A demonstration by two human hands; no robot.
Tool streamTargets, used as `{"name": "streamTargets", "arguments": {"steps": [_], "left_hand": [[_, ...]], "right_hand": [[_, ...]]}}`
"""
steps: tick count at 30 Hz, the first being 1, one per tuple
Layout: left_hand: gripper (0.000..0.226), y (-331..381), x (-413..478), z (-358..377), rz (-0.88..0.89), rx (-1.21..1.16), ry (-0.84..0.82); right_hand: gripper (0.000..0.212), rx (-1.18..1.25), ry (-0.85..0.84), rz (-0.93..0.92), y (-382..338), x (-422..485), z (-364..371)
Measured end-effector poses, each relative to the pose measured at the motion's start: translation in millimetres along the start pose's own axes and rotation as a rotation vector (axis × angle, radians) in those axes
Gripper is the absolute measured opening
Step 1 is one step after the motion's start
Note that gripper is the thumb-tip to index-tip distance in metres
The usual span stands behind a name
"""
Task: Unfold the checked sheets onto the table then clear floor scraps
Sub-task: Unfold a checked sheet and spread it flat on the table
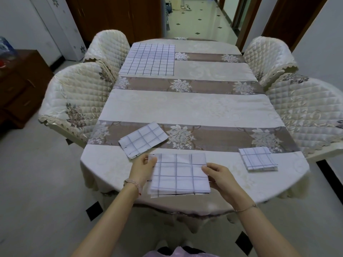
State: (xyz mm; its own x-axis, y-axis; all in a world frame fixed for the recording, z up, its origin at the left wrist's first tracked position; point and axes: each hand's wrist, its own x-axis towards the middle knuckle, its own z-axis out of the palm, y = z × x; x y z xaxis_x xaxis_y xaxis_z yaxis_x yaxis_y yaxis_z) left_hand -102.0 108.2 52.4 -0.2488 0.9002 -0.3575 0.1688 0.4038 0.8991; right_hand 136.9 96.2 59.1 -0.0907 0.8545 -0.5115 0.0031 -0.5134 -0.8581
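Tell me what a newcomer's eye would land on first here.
The left hand and right hand grip a folded checked sheet by its sides at the near edge of the table. An unfolded checked sheet lies flat at the far left. Nearer lie a left folded sheet and a right folded sheet.

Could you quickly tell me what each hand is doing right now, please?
The left hand pinches the left edge of the folded checked sheet.
The right hand grips the same sheet's right edge.
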Motion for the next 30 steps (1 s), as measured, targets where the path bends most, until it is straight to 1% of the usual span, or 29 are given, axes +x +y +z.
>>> {"name": "streamTargets", "arguments": {"steps": [1,3,4,5,6,8,9,11,14,16,18,20,21,25,29,30], "left_hand": [[0.01,-1.5,-2.2,1.1,0.042,0.105,0.04],[0.033,-1.8,-10.2,6.2,0.21,0.334,0.08],[0.037,1.6,-17.8,11.5,0.294,0.387,0.037],[0.038,4.5,-27.3,19.3,0.345,0.393,-0.049],[0.038,6.6,-37.9,28.7,0.358,0.382,-0.147],[0.043,6.2,-53.8,46.1,0.326,0.338,-0.296],[0.046,4.6,-58.1,52.2,0.311,0.322,-0.324],[0.051,2.8,-61.4,59.2,0.298,0.291,-0.329],[0.049,7.9,-61.2,58.3,0.238,0.203,-0.357],[0.045,12.4,-62.3,57.9,0.233,0.214,-0.398],[0.034,14.2,-62.5,57.6,0.259,0.214,-0.377],[0.019,16.5,-61.4,56.5,0.279,0.168,-0.325],[0.015,18.2,-60.8,56.0,0.278,0.131,-0.312],[0.022,27.9,-58.2,57.5,0.201,-0.024,-0.326],[0.024,32.5,-55.0,59.6,0.116,-0.132,-0.326],[0.025,32.2,-54.6,59.6,0.109,-0.154,-0.323]], "right_hand": [[0.02,0.025,0.007,0.008,1.0,-1.2,1.5],[0.022,0.084,0.021,0.021,3.3,-3.6,5.8],[0.023,0.123,0.024,0.028,4.6,-5.1,8.6],[0.023,0.17,0.018,0.036,4.7,-7.6,12.4],[0.024,0.223,0.004,0.038,5.1,-9.8,15.8],[0.028,0.344,-0.048,0.039,4.9,-13.7,21.1],[0.031,0.402,-0.076,0.042,4.3,-15.9,22.7],[0.032,0.461,-0.114,0.025,2.9,-20.0,23.1],[0.028,0.445,-0.137,-0.025,0.5,-24.4,23.0],[0.026,0.429,-0.133,-0.055,-2.3,-25.1,24.5],[0.028,0.428,-0.127,-0.082,-5.0,-24.2,25.6],[0.03,0.424,-0.139,-0.106,-8.0,-24.4,25.9],[0.029,0.416,-0.149,-0.118,-9.3,-24.8,26.1],[0.021,0.354,-0.13,-0.138,-13.4,-24.8,27.4],[0.028,0.235,-0.093,-0.135,-14.1,-21.3,28.0],[0.025,0.214,-0.065,-0.132,-14.1,-20.1,27.8]]}}
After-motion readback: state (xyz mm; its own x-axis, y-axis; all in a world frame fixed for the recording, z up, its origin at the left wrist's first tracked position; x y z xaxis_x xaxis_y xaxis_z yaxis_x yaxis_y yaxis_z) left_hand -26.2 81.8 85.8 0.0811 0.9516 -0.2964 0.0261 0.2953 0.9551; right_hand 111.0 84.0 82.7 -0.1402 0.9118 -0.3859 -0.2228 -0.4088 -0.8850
